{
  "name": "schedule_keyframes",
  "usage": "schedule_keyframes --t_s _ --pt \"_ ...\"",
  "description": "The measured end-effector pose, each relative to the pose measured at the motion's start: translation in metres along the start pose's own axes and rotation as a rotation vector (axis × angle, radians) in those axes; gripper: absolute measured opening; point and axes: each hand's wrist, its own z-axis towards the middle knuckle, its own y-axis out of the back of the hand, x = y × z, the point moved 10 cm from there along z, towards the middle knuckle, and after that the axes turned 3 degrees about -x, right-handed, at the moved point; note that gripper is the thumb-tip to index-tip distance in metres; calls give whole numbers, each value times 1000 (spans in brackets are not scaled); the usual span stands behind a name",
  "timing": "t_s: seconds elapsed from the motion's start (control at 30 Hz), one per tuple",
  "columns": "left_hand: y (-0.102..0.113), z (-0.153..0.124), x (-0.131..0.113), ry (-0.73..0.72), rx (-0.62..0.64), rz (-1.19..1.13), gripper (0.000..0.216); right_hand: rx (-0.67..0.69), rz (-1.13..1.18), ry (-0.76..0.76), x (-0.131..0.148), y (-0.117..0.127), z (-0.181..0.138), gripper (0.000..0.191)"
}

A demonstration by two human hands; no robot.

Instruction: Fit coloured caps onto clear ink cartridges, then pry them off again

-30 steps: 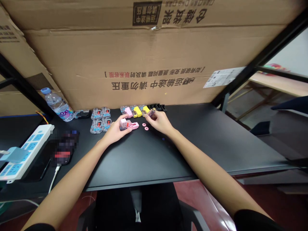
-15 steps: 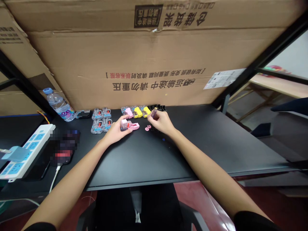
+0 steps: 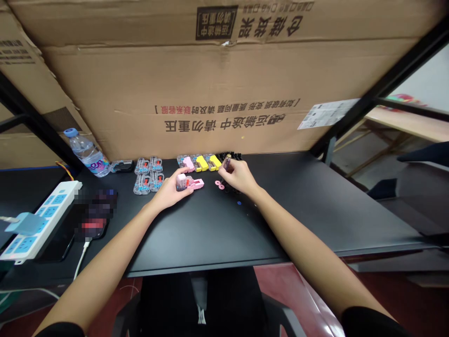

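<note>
My left hand point(image 3: 170, 191) is closed round a small clear-and-pink plastic toy point(image 3: 196, 184) with an orange-red part inside, held low over the black table. To its right, my right hand point(image 3: 240, 178) grips a short dark handle with a brassy end point(image 3: 228, 161), pointing up; its lower end is hidden by the fingers. Two small pink rings point(image 3: 219, 185) are just below those fingertips; whether they touch anything is unclear. Behind the hands stand similar clear cases, one with a pink part point(image 3: 188, 163) and two with yellow parts point(image 3: 201, 164).
Several clear cases with red and blue parts point(image 3: 142, 184) sit left of my left hand. Black small parts point(image 3: 231, 156) lie at the back. A water bottle point(image 3: 87, 153), power strip point(image 3: 42, 220) and phone point(image 3: 96, 215) are at left. A cardboard sheet point(image 3: 224, 84) walls the back.
The pink rings have shifted slightly right, closer under my right hand. My right hand has moved a little right and its handle has tilted slightly. My left hand stays nearly still with the toy.
</note>
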Motion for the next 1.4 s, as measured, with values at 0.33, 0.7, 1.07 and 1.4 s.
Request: schedule_keyframes --t_s 0.33,0.7,1.07,1.4 --pt "-4 -1 0 -29 29 -49 74 75 220 153 56 -14 -15 41" --pt "-5 -1 -8 -79 19 -198 72 360 219 362 82 -43 -34 11" --pt "4 3 -7 -57 -45 -206 54 373 228 340 71 -49 -32 8" --pt "2 3 -5 -55 -51 -188 45 376 242 365 73 -52 -35 15"
